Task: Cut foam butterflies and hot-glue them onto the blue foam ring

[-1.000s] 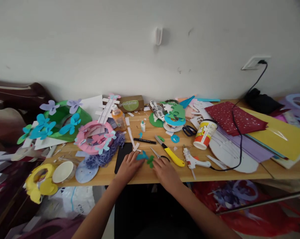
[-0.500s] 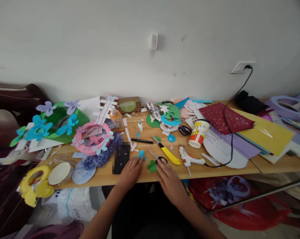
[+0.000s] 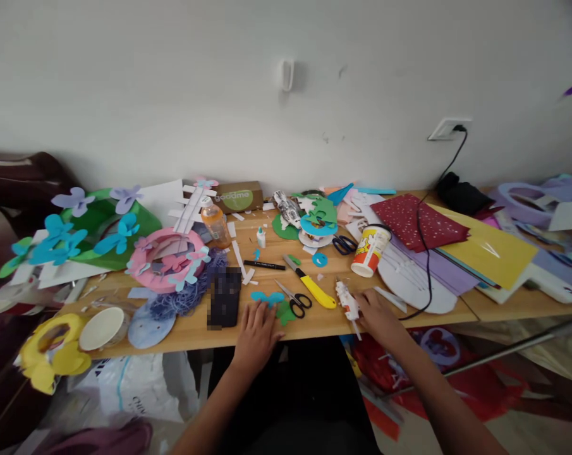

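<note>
My left hand lies flat at the table's front edge, its fingertips beside a blue paper butterfly-like cutout and a green paper cutout that it partly covers. My right hand is on the handle of a white hot glue gun, fingers curled around it and hiding the grip. Between the hands lie black-handled scissors and a yellow utility knife. A black marker is further back, and a dark phone-like object sits left of my left hand.
A paper cup stands beyond the glue gun, whose black cord runs up to a wall socket. Pink ring, green paper crown and orange bottle crowd the left. Red sheets and yellow sheets cover the right.
My right hand has moved right from the scissors to the glue gun's handle. The scissors have turned, and the blue cutout now shows more fully above my left fingers. The view has shifted slightly.
</note>
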A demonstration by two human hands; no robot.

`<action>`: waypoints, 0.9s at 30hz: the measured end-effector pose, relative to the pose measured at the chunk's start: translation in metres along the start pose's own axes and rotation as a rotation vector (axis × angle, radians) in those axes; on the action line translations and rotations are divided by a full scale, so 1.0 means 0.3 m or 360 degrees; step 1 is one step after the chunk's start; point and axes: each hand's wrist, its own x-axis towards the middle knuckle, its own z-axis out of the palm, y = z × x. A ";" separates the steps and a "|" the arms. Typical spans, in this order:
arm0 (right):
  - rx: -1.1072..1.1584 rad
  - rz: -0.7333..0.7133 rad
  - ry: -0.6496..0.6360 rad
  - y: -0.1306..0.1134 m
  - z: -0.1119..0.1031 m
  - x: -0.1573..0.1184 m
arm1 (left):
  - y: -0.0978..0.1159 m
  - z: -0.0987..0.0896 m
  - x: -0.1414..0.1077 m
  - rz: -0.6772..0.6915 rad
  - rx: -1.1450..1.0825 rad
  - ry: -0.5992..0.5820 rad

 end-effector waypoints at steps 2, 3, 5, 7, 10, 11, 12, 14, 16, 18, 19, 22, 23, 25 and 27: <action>0.0072 -0.0042 0.0039 -0.011 -0.035 -0.005 | 0.033 0.000 -0.007 -0.0029 -0.0007 0.0008; 0.0127 -0.0067 0.0082 -0.022 -0.055 -0.006 | 0.047 -0.002 -0.009 -0.0041 -0.0010 0.0010; 0.0262 -0.0154 0.0162 -0.058 -0.098 -0.002 | 0.066 -0.008 -0.008 -0.0058 -0.0001 0.0007; 0.0415 -0.0277 0.0135 -0.110 -0.135 0.016 | 0.075 -0.013 -0.007 -0.0050 0.0032 0.0003; 0.0692 -0.0396 -0.0121 -0.198 -0.171 0.071 | 0.076 -0.011 -0.008 0.0004 0.0095 0.0028; 0.0784 -0.0418 -0.0214 -0.223 -0.176 0.096 | 0.074 -0.008 -0.009 0.0026 0.0106 0.0048; 0.0862 -0.0439 -0.0297 -0.245 -0.178 0.122 | 0.073 -0.004 -0.011 0.0046 0.0111 0.0074; 0.0957 -0.0477 -0.0406 -0.279 -0.175 0.175 | 0.070 0.007 -0.017 0.0066 0.0102 0.0133; 0.0992 -0.0511 -0.0458 -0.301 -0.167 0.223 | 0.068 0.018 -0.022 0.0054 0.0079 0.0198; 0.0986 -0.0557 -0.0478 -0.316 -0.160 0.263 | 0.069 0.028 -0.026 0.0017 0.0060 0.0231; 0.0970 -0.0589 -0.0492 -0.323 -0.158 0.280 | 0.070 0.031 -0.027 -0.0001 0.0053 0.0232; 0.0908 -0.0629 -0.0522 -0.339 -0.154 0.317 | 0.073 0.035 -0.032 -0.0007 0.0038 0.0190; 0.0900 -0.0626 -0.0534 -0.343 -0.152 0.326 | 0.073 0.034 -0.033 -0.0011 0.0036 0.0177; 0.0906 -0.0619 -0.0557 -0.349 -0.146 0.341 | 0.074 0.033 -0.036 -0.0019 0.0044 0.0156; 0.0912 -0.0632 -0.0592 -0.353 -0.139 0.351 | 0.074 0.034 -0.038 -0.0026 0.0054 0.0140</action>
